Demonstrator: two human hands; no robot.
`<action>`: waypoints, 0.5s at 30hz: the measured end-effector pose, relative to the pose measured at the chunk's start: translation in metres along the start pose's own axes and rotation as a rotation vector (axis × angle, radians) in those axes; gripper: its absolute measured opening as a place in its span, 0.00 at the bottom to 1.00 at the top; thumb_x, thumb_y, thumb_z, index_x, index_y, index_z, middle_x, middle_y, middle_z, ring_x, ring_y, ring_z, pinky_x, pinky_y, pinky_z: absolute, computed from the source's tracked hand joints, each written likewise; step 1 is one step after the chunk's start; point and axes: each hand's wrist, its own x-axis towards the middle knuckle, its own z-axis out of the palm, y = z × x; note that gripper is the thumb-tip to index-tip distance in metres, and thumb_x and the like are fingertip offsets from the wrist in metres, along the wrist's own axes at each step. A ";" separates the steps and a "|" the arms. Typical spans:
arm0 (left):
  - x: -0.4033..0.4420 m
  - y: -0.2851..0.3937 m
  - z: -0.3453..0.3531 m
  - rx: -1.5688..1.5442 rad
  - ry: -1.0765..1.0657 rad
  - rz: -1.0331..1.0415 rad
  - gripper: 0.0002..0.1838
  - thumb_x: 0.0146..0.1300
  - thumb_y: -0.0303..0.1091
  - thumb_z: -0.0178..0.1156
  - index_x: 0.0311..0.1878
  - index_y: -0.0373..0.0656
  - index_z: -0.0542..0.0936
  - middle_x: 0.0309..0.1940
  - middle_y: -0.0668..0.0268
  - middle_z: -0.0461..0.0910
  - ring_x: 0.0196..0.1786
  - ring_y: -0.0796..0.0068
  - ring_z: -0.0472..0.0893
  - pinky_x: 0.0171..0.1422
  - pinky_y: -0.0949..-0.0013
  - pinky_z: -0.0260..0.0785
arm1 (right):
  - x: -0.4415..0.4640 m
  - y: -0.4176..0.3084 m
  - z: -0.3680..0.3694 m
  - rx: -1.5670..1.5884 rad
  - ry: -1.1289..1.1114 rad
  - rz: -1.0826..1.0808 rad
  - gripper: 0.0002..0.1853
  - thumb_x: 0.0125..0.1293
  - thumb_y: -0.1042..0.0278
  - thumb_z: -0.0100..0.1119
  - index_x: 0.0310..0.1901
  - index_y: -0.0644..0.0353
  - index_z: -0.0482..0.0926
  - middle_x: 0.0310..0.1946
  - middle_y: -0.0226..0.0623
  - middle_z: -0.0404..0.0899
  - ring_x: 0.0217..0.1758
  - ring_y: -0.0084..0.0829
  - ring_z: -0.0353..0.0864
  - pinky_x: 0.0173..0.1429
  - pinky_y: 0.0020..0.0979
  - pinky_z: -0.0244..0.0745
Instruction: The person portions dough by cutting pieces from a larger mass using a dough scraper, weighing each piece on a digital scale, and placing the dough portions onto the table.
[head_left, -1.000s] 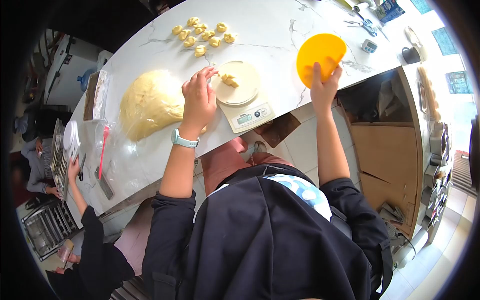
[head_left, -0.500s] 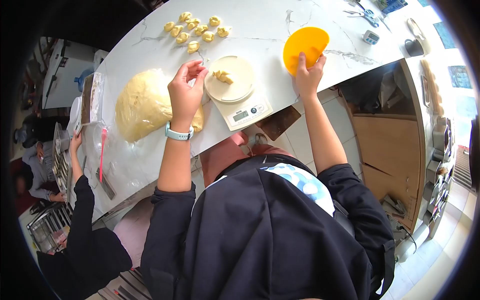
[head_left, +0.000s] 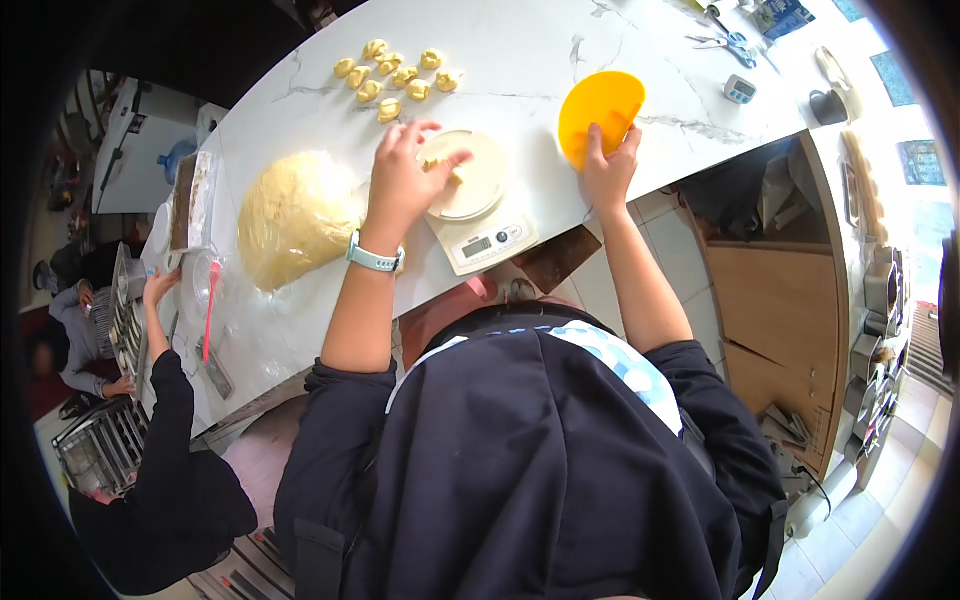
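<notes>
My left hand (head_left: 408, 185), with a pale watch at the wrist, reaches over the round plate of a white kitchen scale (head_left: 490, 200). Its thumb and fingers are spread around a small piece of dough (head_left: 458, 178) on that plate, partly hidden by the hand; whether they touch it I cannot tell. In my right hand (head_left: 608, 172) is a yellow dough scraper (head_left: 598, 108), gripped at its lower edge above the tabletop. Left of the scale lies a big mass of dough (head_left: 290, 220) under clear plastic. Several small dough lumps (head_left: 403, 76) are grouped farther back.
Scissors (head_left: 735, 45) and a small timer (head_left: 740, 90) lie on the marble table (head_left: 520, 45) at the far right. On the left are a red-handled utensil (head_left: 210, 310) and a plastic-wrapped box (head_left: 190, 205). A co-worker's arm (head_left: 165, 350) reaches in there.
My left hand has moved right over the scale plate, and its thumb and fingers have spread apart. The right hand and scraper have shifted slightly left and lower in view.
</notes>
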 end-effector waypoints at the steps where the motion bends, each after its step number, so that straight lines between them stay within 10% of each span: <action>1: 0.001 -0.003 0.002 0.030 -0.120 0.041 0.18 0.50 0.42 0.71 0.39 0.42 0.81 0.34 0.63 0.77 0.38 0.70 0.76 0.44 0.69 0.70 | 0.000 -0.001 -0.001 -0.005 0.001 -0.015 0.21 0.65 0.65 0.55 0.54 0.68 0.63 0.43 0.57 0.78 0.47 0.51 0.80 0.51 0.40 0.74; 4: 0.013 -0.011 -0.003 0.017 -0.490 0.012 0.12 0.51 0.33 0.68 0.38 0.40 0.81 0.34 0.63 0.79 0.37 0.72 0.79 0.43 0.71 0.73 | 0.000 -0.003 0.000 -0.001 -0.016 -0.006 0.21 0.65 0.65 0.55 0.54 0.68 0.64 0.43 0.57 0.78 0.47 0.52 0.80 0.50 0.40 0.74; 10: 0.133 -0.055 -0.007 -0.277 -0.008 0.053 0.16 0.55 0.21 0.62 0.48 0.41 0.81 0.42 0.60 0.83 0.39 0.76 0.82 0.43 0.74 0.74 | 0.003 -0.008 0.001 0.004 -0.042 0.033 0.20 0.66 0.65 0.55 0.53 0.67 0.64 0.41 0.56 0.79 0.46 0.49 0.81 0.49 0.39 0.74; 15: 0.206 -0.122 0.048 0.100 -0.202 -0.022 0.17 0.60 0.25 0.55 0.54 0.44 0.78 0.48 0.60 0.81 0.46 0.66 0.80 0.51 0.70 0.71 | 0.004 -0.009 0.003 0.041 -0.047 0.052 0.19 0.66 0.65 0.55 0.53 0.68 0.64 0.40 0.53 0.79 0.43 0.45 0.82 0.46 0.36 0.76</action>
